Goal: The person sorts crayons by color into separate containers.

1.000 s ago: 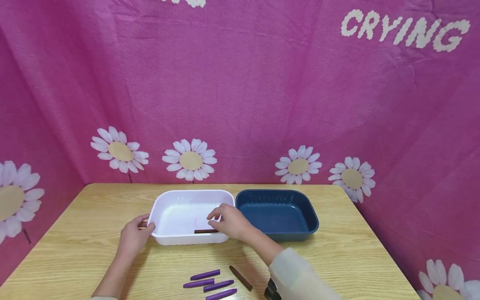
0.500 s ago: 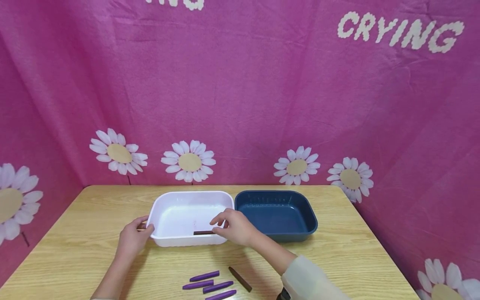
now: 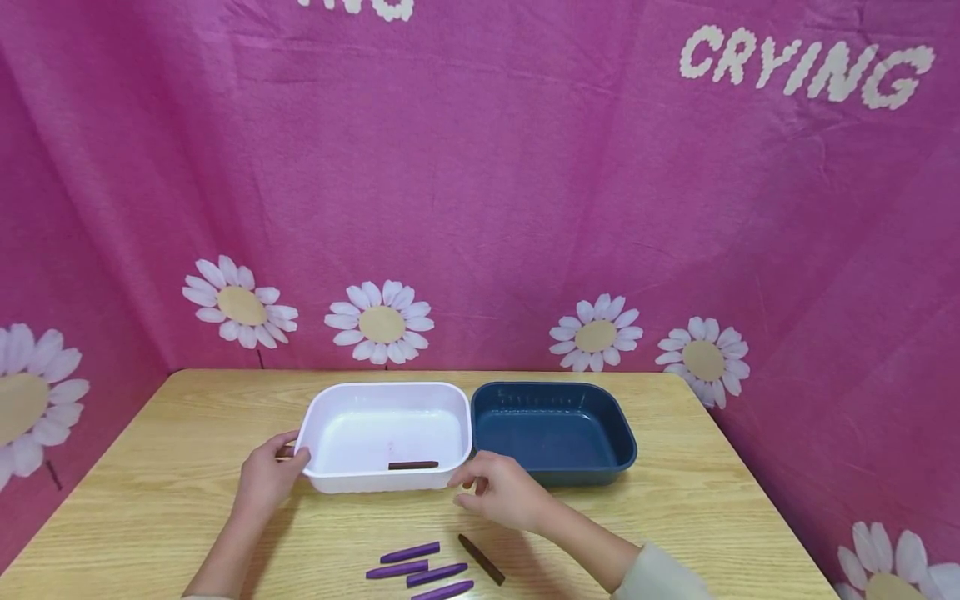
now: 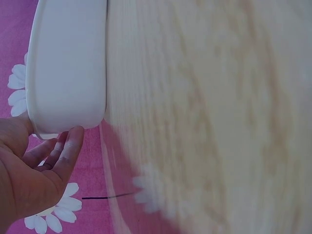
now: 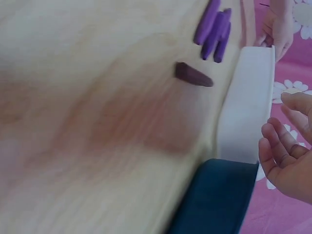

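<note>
My left hand (image 3: 266, 475) grips the left end of a white plastic tray (image 3: 371, 482), thumb at the rim and fingertips against the outer wall, as the left wrist view shows. A brown crayon (image 3: 413, 465) lies inside that tray along its front side. My right hand (image 3: 502, 492) hovers in front of the tray's right corner, fingers loosely bent and holding nothing; the right wrist view shows the space between thumb and fingers. Below it on the table rests a second brown crayon (image 3: 482, 559), slanted. Several purple crayons (image 3: 437, 574) lie to its left.
A dark blue tray (image 3: 585, 477) stands right beside the white one. Both sit toward the back of the wooden table (image 3: 697, 533). Behind and around it hangs a pink cloth (image 3: 495, 208) printed with daisies.
My right hand has drawn back from over the white tray, toward the front and right, uncovering the whole brown crayon inside. The left hand stays at the tray's end.
</note>
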A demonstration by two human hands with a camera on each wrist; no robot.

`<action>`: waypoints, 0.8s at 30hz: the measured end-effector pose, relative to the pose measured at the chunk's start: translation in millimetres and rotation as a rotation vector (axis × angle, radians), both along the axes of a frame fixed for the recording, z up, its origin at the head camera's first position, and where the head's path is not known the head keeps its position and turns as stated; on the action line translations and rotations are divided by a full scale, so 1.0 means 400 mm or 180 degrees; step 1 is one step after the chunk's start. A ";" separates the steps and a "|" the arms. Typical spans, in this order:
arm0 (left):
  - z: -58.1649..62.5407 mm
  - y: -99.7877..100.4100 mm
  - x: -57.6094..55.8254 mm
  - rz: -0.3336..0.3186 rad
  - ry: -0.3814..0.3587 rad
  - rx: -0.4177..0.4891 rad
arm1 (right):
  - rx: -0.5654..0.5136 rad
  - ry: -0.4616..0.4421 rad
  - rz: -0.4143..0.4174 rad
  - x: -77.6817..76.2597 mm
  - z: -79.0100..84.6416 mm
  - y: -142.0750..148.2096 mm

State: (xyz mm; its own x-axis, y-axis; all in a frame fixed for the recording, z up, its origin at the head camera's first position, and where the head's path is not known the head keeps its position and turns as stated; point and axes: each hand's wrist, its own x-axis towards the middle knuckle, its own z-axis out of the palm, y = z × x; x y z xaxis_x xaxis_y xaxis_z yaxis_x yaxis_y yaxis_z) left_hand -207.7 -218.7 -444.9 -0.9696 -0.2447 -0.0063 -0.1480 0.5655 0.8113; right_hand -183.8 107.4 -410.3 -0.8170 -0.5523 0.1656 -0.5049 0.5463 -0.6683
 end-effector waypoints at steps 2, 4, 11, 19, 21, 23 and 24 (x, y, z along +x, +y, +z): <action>0.001 0.000 0.001 -0.0008 -0.0001 0.0005 | -0.0027 -0.0001 0.0008 0.008 -0.011 0.013; 0.002 0.000 0.000 -0.0016 -0.0001 0.0007 | -0.0047 0.0032 0.0029 0.014 -0.021 0.025; 0.002 0.001 0.000 -0.0010 -0.0005 -0.0009 | 0.0012 -0.0059 -0.0042 0.030 -0.049 0.059; -0.002 -0.002 0.001 -0.0020 -0.0030 0.0039 | -0.0044 -0.0067 0.0008 0.051 -0.092 0.082; -0.001 -0.002 0.002 -0.0030 -0.0030 0.0051 | -0.0052 -0.0087 0.0046 0.055 -0.101 0.086; 0.000 -0.001 0.003 -0.0023 -0.0015 0.0048 | -0.0032 -0.0146 0.0054 0.060 -0.108 0.088; 0.002 0.000 0.003 -0.0016 -0.0013 0.0043 | -0.0023 -0.0250 0.0042 0.062 -0.109 0.088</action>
State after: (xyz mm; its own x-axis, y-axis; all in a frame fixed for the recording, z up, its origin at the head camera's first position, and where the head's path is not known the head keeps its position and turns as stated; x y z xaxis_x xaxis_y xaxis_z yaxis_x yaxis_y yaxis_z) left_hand -206.4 -218.7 -444.3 -0.9708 -0.2397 -0.0136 -0.1486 0.5552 0.8183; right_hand -159.0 142.8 -453.8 -0.8202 -0.5623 0.1054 -0.4580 0.5349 -0.7100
